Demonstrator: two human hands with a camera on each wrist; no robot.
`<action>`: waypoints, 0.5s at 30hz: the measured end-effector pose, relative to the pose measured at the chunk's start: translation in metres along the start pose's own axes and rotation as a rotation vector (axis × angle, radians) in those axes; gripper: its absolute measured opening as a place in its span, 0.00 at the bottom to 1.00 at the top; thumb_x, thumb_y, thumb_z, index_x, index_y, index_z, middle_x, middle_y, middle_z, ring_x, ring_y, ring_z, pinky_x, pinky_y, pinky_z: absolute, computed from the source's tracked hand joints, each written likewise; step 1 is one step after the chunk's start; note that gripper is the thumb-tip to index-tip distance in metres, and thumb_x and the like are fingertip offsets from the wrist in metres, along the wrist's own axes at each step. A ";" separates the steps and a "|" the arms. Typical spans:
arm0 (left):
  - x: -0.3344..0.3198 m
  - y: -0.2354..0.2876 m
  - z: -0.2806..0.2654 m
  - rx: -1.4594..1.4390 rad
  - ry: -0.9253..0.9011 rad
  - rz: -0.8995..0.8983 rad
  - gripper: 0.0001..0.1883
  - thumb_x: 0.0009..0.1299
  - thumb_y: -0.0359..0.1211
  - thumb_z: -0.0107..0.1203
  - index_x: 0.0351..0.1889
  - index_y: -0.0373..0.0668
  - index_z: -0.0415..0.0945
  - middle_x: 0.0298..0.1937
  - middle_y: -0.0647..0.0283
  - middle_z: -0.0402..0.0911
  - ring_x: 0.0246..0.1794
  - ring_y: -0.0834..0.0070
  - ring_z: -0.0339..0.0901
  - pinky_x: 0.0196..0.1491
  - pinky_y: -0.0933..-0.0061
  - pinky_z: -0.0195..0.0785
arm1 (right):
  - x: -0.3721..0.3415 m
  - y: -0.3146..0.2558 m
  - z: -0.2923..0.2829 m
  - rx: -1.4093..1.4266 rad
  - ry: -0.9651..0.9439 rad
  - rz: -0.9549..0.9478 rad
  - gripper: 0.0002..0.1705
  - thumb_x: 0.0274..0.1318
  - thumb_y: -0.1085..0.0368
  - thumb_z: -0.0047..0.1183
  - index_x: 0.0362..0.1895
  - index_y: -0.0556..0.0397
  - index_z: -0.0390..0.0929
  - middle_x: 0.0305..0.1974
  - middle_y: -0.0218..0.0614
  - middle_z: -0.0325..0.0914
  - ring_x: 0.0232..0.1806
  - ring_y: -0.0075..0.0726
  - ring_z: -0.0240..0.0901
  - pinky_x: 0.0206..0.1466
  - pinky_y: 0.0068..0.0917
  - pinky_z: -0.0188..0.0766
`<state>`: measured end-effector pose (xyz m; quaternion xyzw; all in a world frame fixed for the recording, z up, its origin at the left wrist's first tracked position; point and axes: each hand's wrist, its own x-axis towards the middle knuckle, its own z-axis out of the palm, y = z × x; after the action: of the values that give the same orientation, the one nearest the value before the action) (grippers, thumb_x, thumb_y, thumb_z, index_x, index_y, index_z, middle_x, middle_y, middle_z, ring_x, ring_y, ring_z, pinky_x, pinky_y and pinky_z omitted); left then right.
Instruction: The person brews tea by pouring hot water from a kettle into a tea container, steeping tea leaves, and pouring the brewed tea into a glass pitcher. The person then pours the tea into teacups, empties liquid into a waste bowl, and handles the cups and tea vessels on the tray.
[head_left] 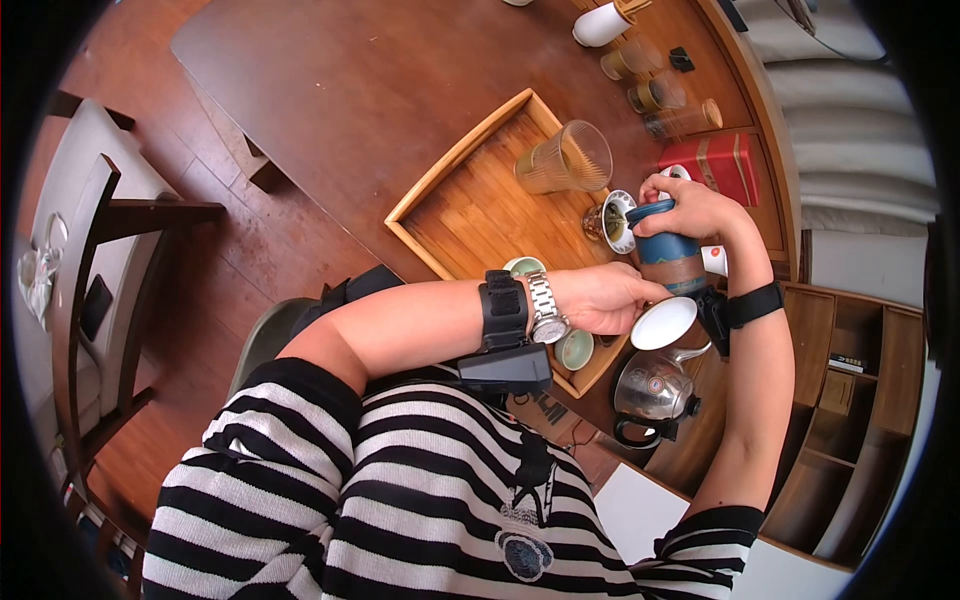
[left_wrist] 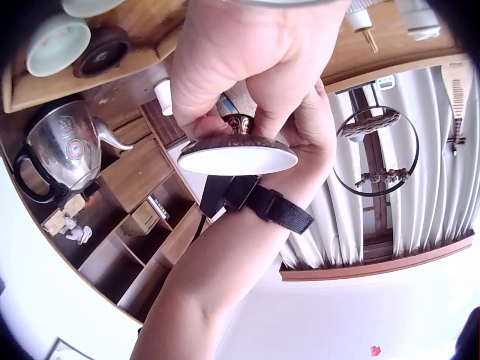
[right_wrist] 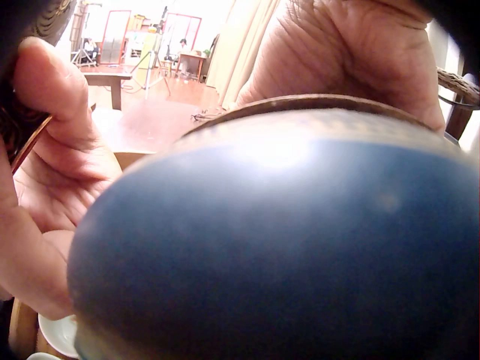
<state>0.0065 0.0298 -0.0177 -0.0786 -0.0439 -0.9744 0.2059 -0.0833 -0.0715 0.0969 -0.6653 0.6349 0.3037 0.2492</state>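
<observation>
My left hand pinches the knob of a lid, which has a dark patterned top and a white underside. It holds the lid tilted, white face showing, beside the jar. In my right hand is a blue jar with a brownish lower band, its blue rim by the fingers. Close to that rim stands a small bowl with a white patterned edge and dark contents. The jar's rounded blue side fills most of the right wrist view.
A wooden tray carries a ribbed glass and green cups. A steel kettle stands near my right forearm. A red box and several glasses line the far side of the table.
</observation>
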 end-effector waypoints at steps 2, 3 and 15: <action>0.002 0.001 -0.002 -0.007 -0.001 -0.003 0.17 0.69 0.28 0.46 0.53 0.29 0.62 0.48 0.54 0.75 0.46 0.73 0.76 0.51 0.74 0.71 | 0.000 0.000 -0.001 0.028 -0.010 0.010 0.25 0.33 0.56 0.63 0.39 0.47 0.70 0.37 0.29 0.69 0.40 0.31 0.67 0.43 0.29 0.67; 0.003 0.001 -0.003 -0.012 -0.003 -0.007 0.17 0.69 0.28 0.46 0.53 0.29 0.62 0.48 0.54 0.75 0.46 0.73 0.76 0.51 0.74 0.71 | 0.001 0.001 -0.001 0.023 -0.008 0.022 0.25 0.34 0.56 0.63 0.39 0.47 0.70 0.37 0.29 0.69 0.40 0.30 0.67 0.43 0.29 0.68; 0.017 0.003 -0.010 -0.041 0.026 -0.012 0.17 0.69 0.29 0.46 0.53 0.29 0.62 0.48 0.54 0.74 0.47 0.72 0.75 0.52 0.72 0.70 | 0.017 0.021 -0.001 0.043 -0.014 -0.013 0.28 0.31 0.52 0.64 0.39 0.48 0.70 0.36 0.31 0.69 0.40 0.33 0.68 0.42 0.29 0.67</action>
<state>-0.0095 0.0191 -0.0243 -0.0699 -0.0219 -0.9773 0.1988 -0.1043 -0.0854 0.0864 -0.6619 0.6351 0.2927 0.2699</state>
